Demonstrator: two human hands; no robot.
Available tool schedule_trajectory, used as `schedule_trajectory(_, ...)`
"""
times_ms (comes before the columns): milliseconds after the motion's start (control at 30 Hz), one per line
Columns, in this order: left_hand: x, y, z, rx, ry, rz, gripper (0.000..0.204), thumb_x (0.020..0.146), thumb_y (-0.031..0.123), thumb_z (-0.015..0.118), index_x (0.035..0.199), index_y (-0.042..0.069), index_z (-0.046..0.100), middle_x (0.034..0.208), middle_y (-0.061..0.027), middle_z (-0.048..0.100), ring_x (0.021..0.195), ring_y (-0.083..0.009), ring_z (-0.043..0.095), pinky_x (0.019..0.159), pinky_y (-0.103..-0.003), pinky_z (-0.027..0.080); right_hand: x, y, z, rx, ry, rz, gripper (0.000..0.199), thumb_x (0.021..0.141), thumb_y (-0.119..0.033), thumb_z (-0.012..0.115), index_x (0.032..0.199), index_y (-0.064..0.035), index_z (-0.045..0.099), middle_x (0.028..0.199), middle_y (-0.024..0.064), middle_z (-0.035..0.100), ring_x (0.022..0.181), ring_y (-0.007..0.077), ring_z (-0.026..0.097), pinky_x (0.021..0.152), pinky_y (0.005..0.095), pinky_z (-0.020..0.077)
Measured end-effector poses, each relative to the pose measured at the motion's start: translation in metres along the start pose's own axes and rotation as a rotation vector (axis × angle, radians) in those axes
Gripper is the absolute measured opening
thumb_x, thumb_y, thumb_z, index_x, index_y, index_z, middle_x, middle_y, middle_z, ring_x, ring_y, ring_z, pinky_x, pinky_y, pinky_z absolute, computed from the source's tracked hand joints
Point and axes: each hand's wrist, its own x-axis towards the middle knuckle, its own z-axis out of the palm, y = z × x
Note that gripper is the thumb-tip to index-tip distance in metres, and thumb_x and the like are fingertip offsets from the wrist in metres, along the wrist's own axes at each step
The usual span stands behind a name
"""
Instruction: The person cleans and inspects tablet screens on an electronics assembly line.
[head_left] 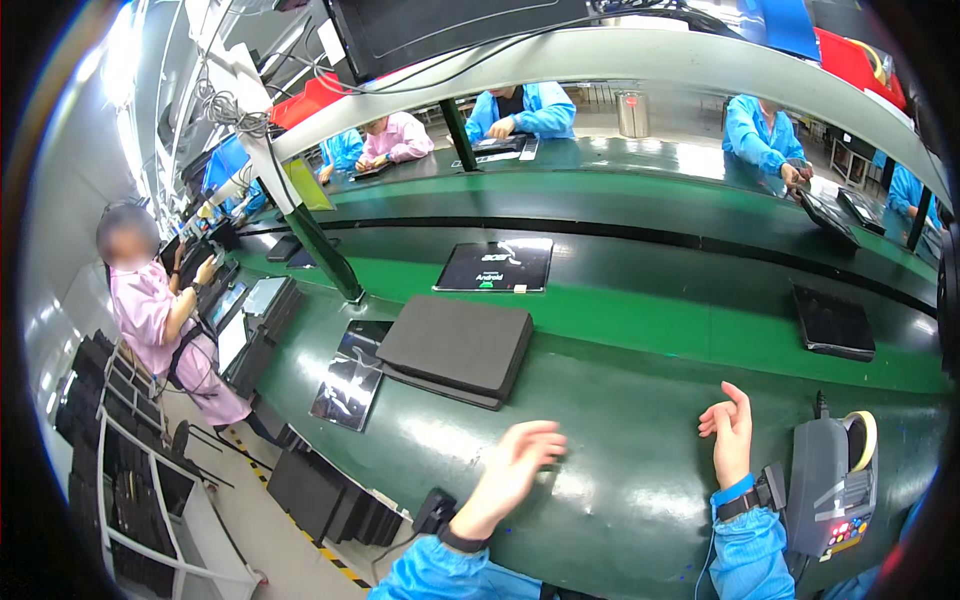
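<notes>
Above the green worktop [600, 510] hovers my left hand [512, 475], fingers stretched loosely to the right and nothing in them. My right hand [731, 440] is raised beside the grey tape dispenser [825, 490], which carries a yellowish roll of tape. Its fingers are half curled and apart, and no object shows in it. Ahead of my left hand lies a stack of dark grey foam pads [455, 345]. A dark glossy tablet [350, 385] lies just left of that stack. Both wrists wear dark bands over blue sleeves.
On the green belt beyond rest a tablet [495, 267] with a lit screen and a black tablet [835, 320] at the right. A green post [325, 255] stands at the left. A person in pink [150, 300] stands far left; others in blue work across the line.
</notes>
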Motion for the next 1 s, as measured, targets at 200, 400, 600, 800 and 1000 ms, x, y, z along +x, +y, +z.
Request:
schedule_trajectory(200, 0.064, 0.005, 0.095, 0.601, -0.341, 0.286, 0.049, 0.087, 0.015, 0.064, 0.127, -0.003, 0.043, 0.112, -0.0199, 0.056, 0.106, -0.0296, 0.057, 0.092, -0.040, 0.046, -0.015, -0.027, 0.007, -0.371, -0.062, -0.332, 0.042, 0.075, 0.005, 0.054, 0.116, -0.0003, 0.051, 0.096, 0.0098, 0.058, 0.083, 0.0166, 0.057, 0.076, 0.0284, 0.0486)
schedule_trajectory(400, 0.091, -0.018, 0.144, 0.858, -0.307, 0.678, 0.076, 0.067, 0.001, 0.056, 0.139, -0.004, 0.033, 0.135, -0.0287, 0.040, 0.128, -0.0440, 0.037, 0.109, -0.047, 0.031, -0.023, -0.036, 0.025, -0.702, -0.490, -0.732, 0.035, 0.062, -0.022, 0.070, 0.082, 0.0035, 0.058, 0.082, 0.0205, 0.059, 0.077, 0.0400, 0.055, 0.075, 0.0477, 0.0455)
schedule_trajectory(600, 0.103, -0.038, 0.138, 0.514, -0.636, 0.529, 0.078, 0.056, 0.009, 0.066, 0.132, 0.007, 0.048, 0.136, -0.0171, 0.044, 0.130, -0.0376, 0.039, 0.104, -0.046, 0.038, -0.032, -0.026, 0.021, -0.719, -0.590, -0.507, 0.039, 0.079, -0.039, 0.066, 0.071, -0.0030, 0.054, 0.073, 0.0167, 0.059, 0.072, 0.0327, 0.059, 0.069, 0.0434, 0.0463)
schedule_trajectory(800, 0.092, -0.055, 0.146, 0.196, -0.785, 0.483, 0.050, 0.067, 0.019, 0.066, 0.115, 0.004, 0.062, 0.118, -0.0168, 0.061, 0.115, -0.0312, 0.057, 0.098, -0.039, 0.045, -0.042, -0.030, 0.032, -0.560, -0.434, -0.465, 0.049, 0.091, -0.039, 0.056, 0.063, 0.0008, 0.060, 0.055, 0.0142, 0.056, 0.051, 0.0263, 0.054, 0.051, 0.0382, 0.0432)
schedule_trajectory(1000, 0.089, -0.056, 0.149, 0.032, -0.843, 0.443, 0.046, 0.067, 0.004, 0.065, 0.113, 0.002, 0.062, 0.115, -0.0153, 0.064, 0.106, -0.0304, 0.062, 0.090, -0.039, 0.050, -0.045, -0.015, 0.026, -0.268, -0.601, -0.114, 0.049, 0.094, -0.039, 0.052, 0.066, 0.0006, 0.060, 0.055, 0.0102, 0.055, 0.050, 0.0210, 0.052, 0.048, 0.0346, 0.0412)
